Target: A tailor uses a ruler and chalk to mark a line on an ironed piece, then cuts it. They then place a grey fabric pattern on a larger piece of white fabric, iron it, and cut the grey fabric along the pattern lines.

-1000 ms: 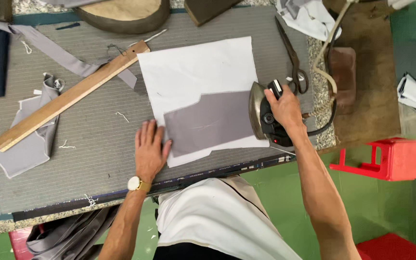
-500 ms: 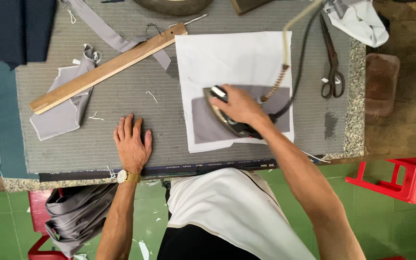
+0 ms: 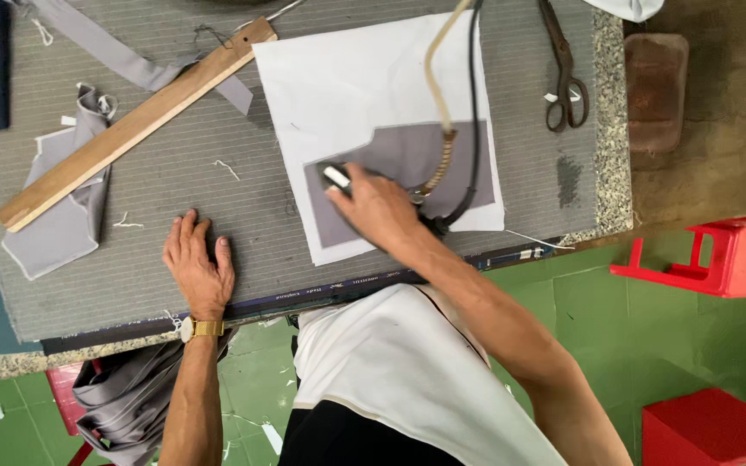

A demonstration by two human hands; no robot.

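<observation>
On the tabletop [image 3: 174, 198], the right hand [image 3: 373, 207] grips an iron [image 3: 429, 220] over grey cloth [image 3: 407, 164]; the left hand [image 3: 199, 263] lies open, flat.

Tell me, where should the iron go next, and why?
Probably a short glide toward the grey fabric piece's far right part. The right hand holds the iron at its left end, the rest lies uncovered on the white cloth, and the left hand rests flat, clear.

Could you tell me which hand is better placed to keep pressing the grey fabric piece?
Right. The right hand grips the iron on the grey piece. The left hand lies flat on the bare pad, apart from the white cloth.
</observation>
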